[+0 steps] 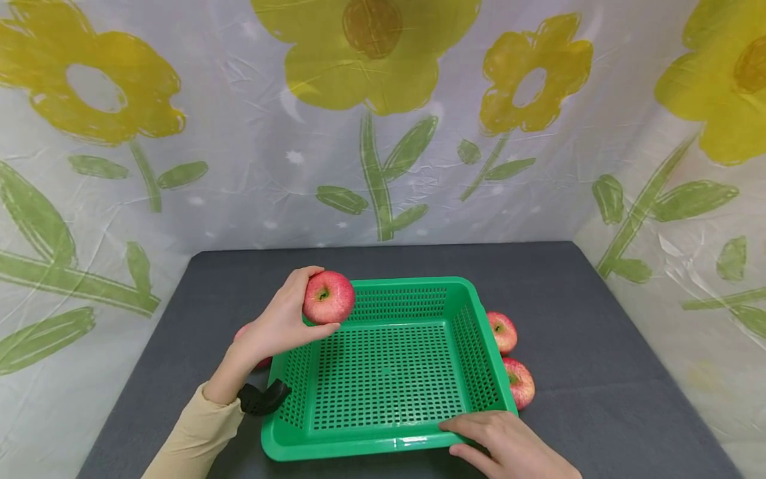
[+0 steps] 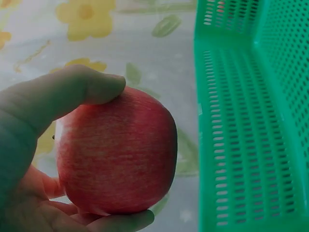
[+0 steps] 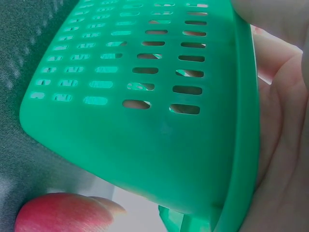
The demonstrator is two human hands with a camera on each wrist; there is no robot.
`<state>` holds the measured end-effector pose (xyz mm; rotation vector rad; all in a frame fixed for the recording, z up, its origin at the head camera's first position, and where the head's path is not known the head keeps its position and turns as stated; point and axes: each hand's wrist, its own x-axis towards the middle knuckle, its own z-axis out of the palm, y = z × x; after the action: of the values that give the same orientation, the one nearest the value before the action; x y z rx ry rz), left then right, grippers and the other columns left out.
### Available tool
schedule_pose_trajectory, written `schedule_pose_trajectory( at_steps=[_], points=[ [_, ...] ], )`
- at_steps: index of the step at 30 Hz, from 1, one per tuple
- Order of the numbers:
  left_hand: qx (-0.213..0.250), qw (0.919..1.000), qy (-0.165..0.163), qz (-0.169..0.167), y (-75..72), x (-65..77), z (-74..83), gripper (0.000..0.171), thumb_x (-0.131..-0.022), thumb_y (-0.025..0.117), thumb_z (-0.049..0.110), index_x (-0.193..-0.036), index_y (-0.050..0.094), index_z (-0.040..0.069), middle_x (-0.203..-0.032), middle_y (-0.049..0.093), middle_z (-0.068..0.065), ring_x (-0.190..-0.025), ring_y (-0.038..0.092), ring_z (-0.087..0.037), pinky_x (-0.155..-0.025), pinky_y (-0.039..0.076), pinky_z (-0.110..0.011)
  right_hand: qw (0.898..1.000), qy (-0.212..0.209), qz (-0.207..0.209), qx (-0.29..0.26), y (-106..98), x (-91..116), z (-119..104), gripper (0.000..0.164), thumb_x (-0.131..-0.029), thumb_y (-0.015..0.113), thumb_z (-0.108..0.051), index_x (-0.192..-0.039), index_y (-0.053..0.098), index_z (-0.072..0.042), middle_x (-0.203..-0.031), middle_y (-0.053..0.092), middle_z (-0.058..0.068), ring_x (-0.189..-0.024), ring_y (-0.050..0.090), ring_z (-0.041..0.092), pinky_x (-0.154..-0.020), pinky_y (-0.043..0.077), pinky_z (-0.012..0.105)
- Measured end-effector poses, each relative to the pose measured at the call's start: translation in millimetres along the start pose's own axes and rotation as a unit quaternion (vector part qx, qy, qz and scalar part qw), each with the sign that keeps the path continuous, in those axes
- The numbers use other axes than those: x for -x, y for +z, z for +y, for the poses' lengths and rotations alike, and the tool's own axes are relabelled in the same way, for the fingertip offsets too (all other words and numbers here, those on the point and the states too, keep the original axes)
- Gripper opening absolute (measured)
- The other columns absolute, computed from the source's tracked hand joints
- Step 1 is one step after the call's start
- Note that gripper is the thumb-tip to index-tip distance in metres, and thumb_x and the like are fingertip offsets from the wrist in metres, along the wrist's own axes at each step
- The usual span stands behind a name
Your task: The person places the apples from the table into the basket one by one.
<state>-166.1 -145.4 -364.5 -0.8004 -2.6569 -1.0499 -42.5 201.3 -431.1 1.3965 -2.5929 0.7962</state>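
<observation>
My left hand (image 1: 278,329) grips a red apple (image 1: 329,297) up over the back left part of a green plastic basket (image 1: 359,447). In the left wrist view the thumb presses one side of this apple (image 2: 118,154), and the fingers curl along the opposite side. The basket is rectangular, with slotted walls and floor, and nothing lies in it. My right hand (image 1: 509,442) holds its near rim by the right corner, fingers over the rim and thumb outside. The right wrist view shows the basket's outer wall (image 3: 125,145) with the palm along the rim.
Two apples, one farther back (image 1: 503,332) and one nearer (image 1: 519,384), sit against the basket's right side. Another apple (image 1: 263,363) at its left is mostly hidden by my left forearm. The dark tabletop (image 1: 580,319) meets flower-printed curtains (image 1: 251,199) at the back and sides.
</observation>
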Motion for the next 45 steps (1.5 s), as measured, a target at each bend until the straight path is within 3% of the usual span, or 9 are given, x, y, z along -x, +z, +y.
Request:
schedule_pose_trajectory(
  at_steps=[12, 27, 38, 45],
  points=[
    [0.038, 0.9937, -0.023, -0.102, 36.9, -21.2, -14.6, 0.075, -0.066, 0.076, 0.026, -0.123, 0.033, 0.002, -0.111, 0.040, -0.008, -0.087, 0.047, -0.016, -0.066, 0.045, -0.027, 1.000, 0.014, -0.003, -0.002, -0.1, 0.4, -0.6, 0.026, -0.087, 0.057, -0.022, -0.112, 0.059, -0.015, -0.102, 0.060, -0.011, -0.093, 0.055, -0.001, -0.077, 0.042, 0.017],
    [0.001, 0.9849, -0.046, -0.167, 67.6, -24.3, -26.1, 0.074, -0.063, 0.077, 0.024, -0.119, 0.035, -0.002, -0.105, 0.041, -0.009, -0.082, 0.047, -0.014, -0.062, 0.044, -0.025, 1.000, 0.006, 0.000, 0.005, 0.3, 0.0, -0.2, 0.026, -0.086, 0.058, -0.020, -0.112, 0.059, -0.014, -0.103, 0.060, -0.010, -0.094, 0.055, 0.000, -0.077, 0.043, 0.018],
    [-0.075, 0.9743, -0.086, -0.194, 71.4, -21.7, -25.3, 0.080, -0.063, 0.077, 0.035, -0.119, 0.037, -0.005, -0.102, 0.046, -0.011, -0.078, 0.050, -0.018, -0.058, 0.043, -0.030, 1.000, 0.014, -0.003, 0.017, 1.4, 1.2, 0.4, 0.025, -0.087, 0.057, -0.025, -0.110, 0.060, -0.015, -0.103, 0.060, -0.012, -0.093, 0.055, -0.001, -0.076, 0.043, 0.019],
    [-0.065, 0.9695, -0.106, -0.212, 71.2, -18.9, -26.7, 0.075, -0.063, 0.077, 0.032, -0.116, 0.039, -0.004, -0.098, 0.046, -0.008, -0.081, 0.048, -0.018, -0.062, 0.043, -0.032, 0.999, -0.012, 0.018, 0.028, 2.0, 0.4, 0.9, 0.026, -0.086, 0.059, -0.022, -0.110, 0.059, -0.015, -0.101, 0.061, -0.010, -0.090, 0.057, 0.003, -0.074, 0.043, 0.019]
  ],
)
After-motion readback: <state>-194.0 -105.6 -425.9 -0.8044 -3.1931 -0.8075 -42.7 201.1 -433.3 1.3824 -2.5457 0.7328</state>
